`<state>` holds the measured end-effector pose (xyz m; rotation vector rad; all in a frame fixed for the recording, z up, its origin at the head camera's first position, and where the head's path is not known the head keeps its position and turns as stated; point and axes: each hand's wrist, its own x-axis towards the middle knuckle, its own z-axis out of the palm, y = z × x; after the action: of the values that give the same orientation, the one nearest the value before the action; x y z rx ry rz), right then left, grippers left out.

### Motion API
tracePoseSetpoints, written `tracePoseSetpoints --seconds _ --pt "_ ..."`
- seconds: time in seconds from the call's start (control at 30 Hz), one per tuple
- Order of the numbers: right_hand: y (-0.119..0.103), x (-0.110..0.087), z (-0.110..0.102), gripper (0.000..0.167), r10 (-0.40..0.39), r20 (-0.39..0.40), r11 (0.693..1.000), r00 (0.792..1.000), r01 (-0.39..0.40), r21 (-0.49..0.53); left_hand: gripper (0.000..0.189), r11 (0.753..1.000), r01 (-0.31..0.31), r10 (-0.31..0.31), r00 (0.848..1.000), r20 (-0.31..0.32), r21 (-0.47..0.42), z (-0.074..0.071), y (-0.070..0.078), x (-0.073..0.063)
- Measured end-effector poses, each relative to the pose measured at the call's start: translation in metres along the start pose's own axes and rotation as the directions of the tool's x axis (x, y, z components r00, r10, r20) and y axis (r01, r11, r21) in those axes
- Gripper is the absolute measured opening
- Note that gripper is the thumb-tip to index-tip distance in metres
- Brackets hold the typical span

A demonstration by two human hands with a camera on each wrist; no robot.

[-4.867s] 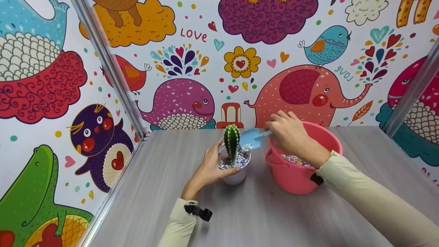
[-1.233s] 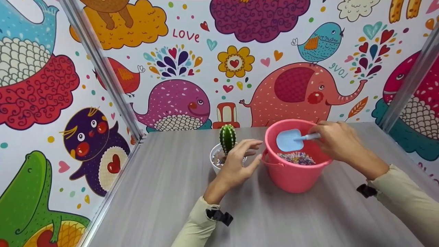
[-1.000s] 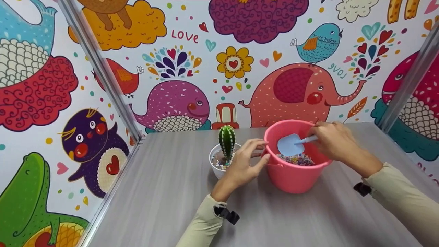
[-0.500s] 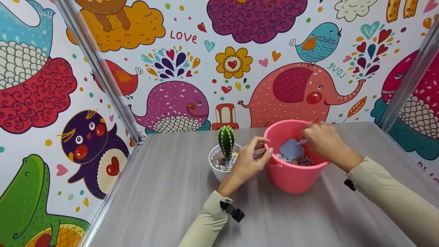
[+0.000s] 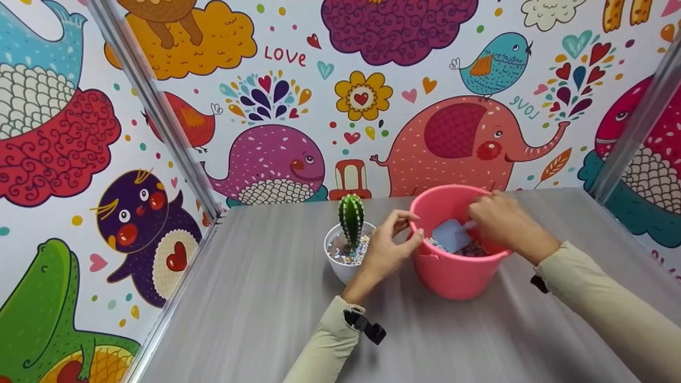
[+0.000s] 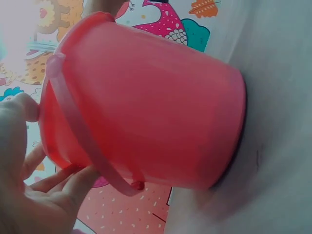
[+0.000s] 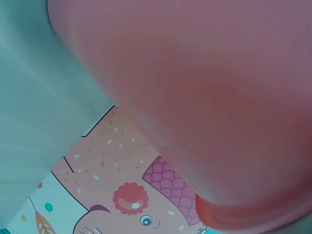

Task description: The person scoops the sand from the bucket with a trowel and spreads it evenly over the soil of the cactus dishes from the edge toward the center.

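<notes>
A pink bucket (image 5: 457, 279) stands upright on the table with small multicoloured pebbles (image 5: 474, 249) in its bottom. My left hand (image 5: 385, 249) grips the bucket's left rim; the left wrist view shows the thumb and fingers at the rim, near the hanging handle (image 6: 80, 124). Reaching over the right rim, my right hand (image 5: 503, 221) holds a light blue toy shovel (image 5: 450, 235) by its handle, which the fingers mostly cover. The shovel's blade is down at the pebbles. Left of the bucket, a white pot (image 5: 340, 270) bears a green cactus (image 5: 351, 221) amid similar pebbles.
The grey table (image 5: 255, 298) meets a back wall (image 5: 314, 32) printed with cartoon animals. A metal corner strip (image 5: 154, 106) runs up at the left, and another metal strip (image 5: 633, 127) at the right. The bucket's outer side fills much of the right wrist view.
My left hand has left the cactus pot and moved right to the bucket's rim. My right hand has brought the shovel from the pot into the bucket and lowered its blade to the pebbles.
</notes>
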<state>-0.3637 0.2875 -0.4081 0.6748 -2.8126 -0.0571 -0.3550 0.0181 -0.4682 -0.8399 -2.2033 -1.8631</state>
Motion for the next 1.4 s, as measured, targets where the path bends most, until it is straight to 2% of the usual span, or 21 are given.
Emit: tracePoseSetpoints --seconds 0.37,0.57,0.67,0.93,1.17,1.4 --pt "0.004 0.000 0.002 0.014 -0.033 0.035 0.998 0.999 0.031 0.061 0.031 0.999 0.052 -0.052 0.999 -0.005 0.010 0.000 0.000 0.001" --pt "0.005 0.000 0.002 0.010 -0.052 0.049 0.997 0.997 0.048 0.064 0.032 0.999 0.041 -0.041 0.999 0.006 -0.010 -0.001 0.001 0.001" --pt "0.006 0.000 0.002 0.013 -0.074 0.057 0.995 0.996 0.070 0.071 0.033 0.999 0.041 -0.041 0.999 0.009 -0.007 -0.002 0.001 0.001" --pt "0.008 -0.001 0.000 0.012 -0.118 0.102 0.982 0.988 0.101 0.159 0.030 0.999 0.050 -0.050 0.999 -0.001 0.001 0.000 0.002 0.000" --pt "0.013 0.000 0.002 0.012 -0.172 0.080 0.974 0.982 0.157 0.164 0.032 1.000 0.030 -0.030 1.000 -0.002 -0.006 0.001 0.001 0.001" --pt "0.014 -0.001 0.001 0.012 -0.164 0.120 0.964 0.979 0.134 0.228 0.032 0.999 0.047 -0.047 0.999 0.005 -0.025 0.001 0.001 0.000"
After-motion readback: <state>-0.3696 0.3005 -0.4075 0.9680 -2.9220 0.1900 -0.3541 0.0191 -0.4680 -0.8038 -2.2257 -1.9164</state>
